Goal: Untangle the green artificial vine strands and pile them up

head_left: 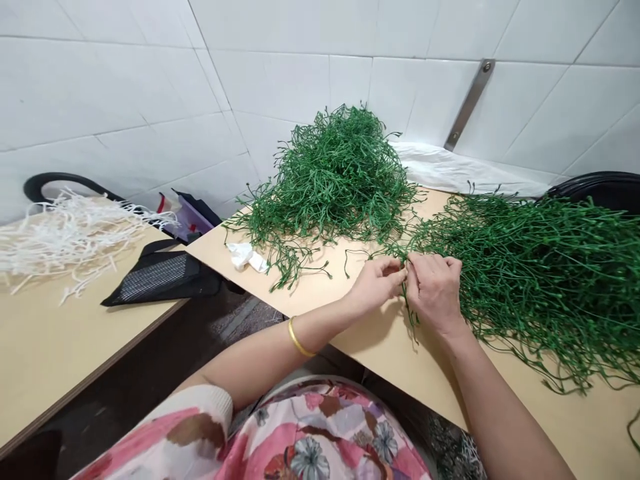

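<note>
I see my left hand (376,285) and right hand (434,291) pinching green plastic stems (406,263) together, mid-separation from the right-hand pile (540,267); next, a careful untangling pull.

Small workshop: tiled walls (125,80), plywood worktables (50,347), heaped green plastic stems (335,173)

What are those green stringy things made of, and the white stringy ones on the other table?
The green stems that the left hand and right hand pinch look like moulded plastic: all one even green, slightly glossy, with small knobs at the tips. The white strands seem to be plastic too, thin and branched, though they are too blurred to be sure.
</note>
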Motion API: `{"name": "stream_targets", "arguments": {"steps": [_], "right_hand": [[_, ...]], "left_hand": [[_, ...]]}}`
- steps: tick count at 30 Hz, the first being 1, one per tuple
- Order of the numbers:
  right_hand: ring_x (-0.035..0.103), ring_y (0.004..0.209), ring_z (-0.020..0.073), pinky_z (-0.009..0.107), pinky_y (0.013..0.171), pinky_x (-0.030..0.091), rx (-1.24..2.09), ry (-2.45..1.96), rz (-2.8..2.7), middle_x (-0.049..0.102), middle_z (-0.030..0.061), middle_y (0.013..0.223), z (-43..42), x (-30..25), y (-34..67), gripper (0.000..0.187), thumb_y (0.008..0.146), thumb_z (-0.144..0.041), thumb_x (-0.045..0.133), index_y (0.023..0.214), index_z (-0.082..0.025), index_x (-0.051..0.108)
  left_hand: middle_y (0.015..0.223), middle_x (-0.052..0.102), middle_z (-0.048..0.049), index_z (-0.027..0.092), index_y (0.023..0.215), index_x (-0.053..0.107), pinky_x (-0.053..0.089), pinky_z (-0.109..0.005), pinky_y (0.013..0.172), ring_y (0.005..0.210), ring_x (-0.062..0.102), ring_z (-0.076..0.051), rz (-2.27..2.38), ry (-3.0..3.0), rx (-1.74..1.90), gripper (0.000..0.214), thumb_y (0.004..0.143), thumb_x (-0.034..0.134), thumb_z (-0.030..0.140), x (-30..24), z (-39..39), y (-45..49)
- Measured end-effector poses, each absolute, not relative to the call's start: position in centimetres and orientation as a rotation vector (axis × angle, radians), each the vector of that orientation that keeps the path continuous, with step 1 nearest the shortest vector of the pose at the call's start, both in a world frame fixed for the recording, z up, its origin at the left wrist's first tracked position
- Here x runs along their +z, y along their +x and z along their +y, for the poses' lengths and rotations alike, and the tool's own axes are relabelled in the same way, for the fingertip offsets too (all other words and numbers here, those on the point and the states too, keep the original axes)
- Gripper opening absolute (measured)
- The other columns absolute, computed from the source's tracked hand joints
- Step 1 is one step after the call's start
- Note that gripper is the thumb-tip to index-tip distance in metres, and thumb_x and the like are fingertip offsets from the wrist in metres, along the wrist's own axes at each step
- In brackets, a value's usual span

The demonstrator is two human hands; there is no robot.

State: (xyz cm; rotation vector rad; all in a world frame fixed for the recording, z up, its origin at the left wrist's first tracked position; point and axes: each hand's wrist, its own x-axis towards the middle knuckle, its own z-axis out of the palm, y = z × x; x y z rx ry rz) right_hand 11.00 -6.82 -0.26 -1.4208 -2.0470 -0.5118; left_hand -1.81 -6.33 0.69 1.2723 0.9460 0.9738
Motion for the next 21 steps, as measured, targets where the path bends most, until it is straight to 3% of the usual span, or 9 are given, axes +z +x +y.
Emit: {"name": "stream_targets", "arguments": {"steps": [5,9,14,18,21], "right_hand": [[0.054,0.081,0.0170,0.032,0.076,0.026,-0.292,-1.382,-2.108,0.066,0.0045,0.085,-6.6,-0.4,11.2,0.018,0.085,-0.018,0.042,0.091,-0.017,0.060],[0.053,0.081,0.0169,0.031,0.074,0.026,-0.257,-1.434,-2.121,0.064,0.0034,0.082,-6.0,-0.6,11.9,0.020,0.085,-0.018,0.041,0.092,-0.019,0.060],[0.050,0.078,0.0175,0.032,0.074,0.025,-0.367,-1.513,-2.133,0.061,0.0030,0.077,-5.7,-0.8,12.3,0.021,0.085,-0.019,0.041,0.092,-0.019,0.061],[0.047,0.077,0.0184,0.034,0.075,0.023,-0.503,-1.496,-2.221,0.059,0.0036,0.076,-5.7,-0.7,12.2,0.021,0.083,-0.017,0.042,0.092,-0.020,0.061],[0.045,0.078,0.0187,0.034,0.076,0.023,-0.545,-1.453,-2.236,0.059,0.0039,0.076,-5.7,-0.8,12.1,0.018,0.082,-0.017,0.044,0.091,-0.019,0.060]], "left_hand": [[0.049,0.039,0.0061,0.015,0.062,0.043,0.027,-0.017,0.043,0.043,0.034,-0.003,0.988,1.042,0.994,0.012,0.066,0.048,0.005,0.5,-4.9,-1.4],[0.047,0.037,0.0054,0.013,0.063,0.049,0.023,-0.017,0.040,0.042,0.030,-0.003,0.986,1.033,0.945,0.014,0.060,0.046,0.000,0.2,-4.1,-2.6],[0.044,0.030,0.0070,0.014,0.074,0.052,0.015,-0.017,0.034,0.036,0.022,-0.003,0.808,0.883,0.756,0.018,0.061,0.046,0.004,0.6,-3.5,-4.4],[0.045,0.023,0.0083,0.016,0.060,0.039,0.012,-0.016,0.034,0.036,0.018,-0.002,0.670,0.690,0.641,0.014,0.068,0.050,0.012,0.8,-3.3,-4.9],[0.045,0.029,0.0078,0.016,0.060,0.042,0.016,-0.016,0.035,0.036,0.024,-0.002,0.776,0.771,0.635,0.020,0.068,0.059,0.019,0.8,-3.5,-4.6]]}}
